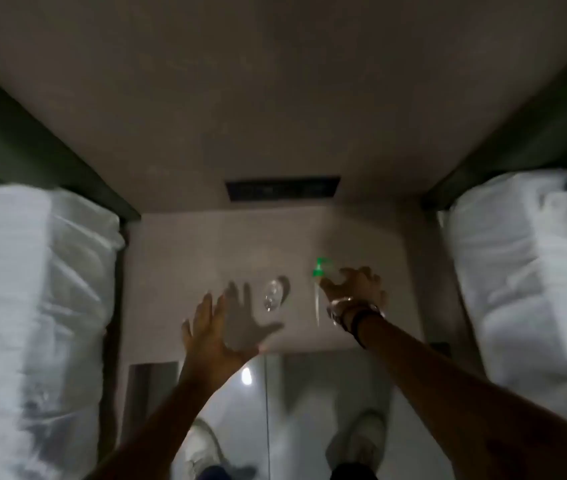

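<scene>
A pale bedside table [185, 251] stands between two beds. On it sits a clear drinking glass [274, 293], seen from above. To its right is a clear pump bottle with a green top [319, 268]. My right hand [356, 285], with a watch and bands on the wrist, curls its thumb and fingers round that bottle's upper part. My left hand [211, 327] hovers over the table's front left with its fingers spread and straight, holding nothing, a short way left of the glass. The picture is blurred by motion.
White pillows lie on the left bed [32, 306] and the right bed [524, 271], with dark headboards behind them. A dark rectangular panel [282, 188] is set in the wall above the table. My white shoes [202, 445] stand on a glossy floor.
</scene>
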Demonstrator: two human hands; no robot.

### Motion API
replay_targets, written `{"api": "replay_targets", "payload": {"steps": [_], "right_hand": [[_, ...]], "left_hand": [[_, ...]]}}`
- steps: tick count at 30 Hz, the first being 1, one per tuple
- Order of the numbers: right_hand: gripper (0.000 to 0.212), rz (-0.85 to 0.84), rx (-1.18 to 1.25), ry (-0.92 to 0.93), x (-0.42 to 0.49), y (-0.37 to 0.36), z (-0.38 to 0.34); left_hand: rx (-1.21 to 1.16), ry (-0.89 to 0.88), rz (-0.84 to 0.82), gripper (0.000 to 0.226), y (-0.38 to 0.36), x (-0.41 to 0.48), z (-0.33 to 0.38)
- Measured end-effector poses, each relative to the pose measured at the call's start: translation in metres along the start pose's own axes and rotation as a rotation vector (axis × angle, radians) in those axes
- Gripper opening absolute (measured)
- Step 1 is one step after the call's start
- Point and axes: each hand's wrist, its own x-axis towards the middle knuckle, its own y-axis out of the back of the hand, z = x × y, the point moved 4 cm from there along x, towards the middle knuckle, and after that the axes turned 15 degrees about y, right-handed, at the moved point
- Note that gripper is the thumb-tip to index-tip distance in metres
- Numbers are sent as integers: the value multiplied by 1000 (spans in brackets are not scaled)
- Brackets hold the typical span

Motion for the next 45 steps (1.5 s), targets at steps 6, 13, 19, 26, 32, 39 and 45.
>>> {"api": "replay_targets", "payload": {"steps": [6, 13, 19, 26, 32, 39, 45], "right_hand": [[54, 62, -139, -212, 66, -111, 18], [39, 185, -202, -205, 98, -137, 26], [39, 163, 691, -203, 92, -93, 16], [27, 361, 1210, 171, 33, -34, -41], [41, 288, 1238, 314, 22, -46, -54], [32, 161, 952, 563, 15, -71, -52], [48, -18, 681, 616, 10, -106, -37]], "left_hand": [[-194, 6, 106, 114, -75, 52, 15], [-327, -30, 281, 81, -117, 62, 22], [-388, -3, 334, 65, -116, 67, 29], [-441, 9, 379, 56, -119, 67, 33], [-429, 6, 400, 54, -121, 66, 36], [-476, 35, 348, 55, -120, 71, 35], [-526, 26, 353, 51, -122, 71, 32]]}}
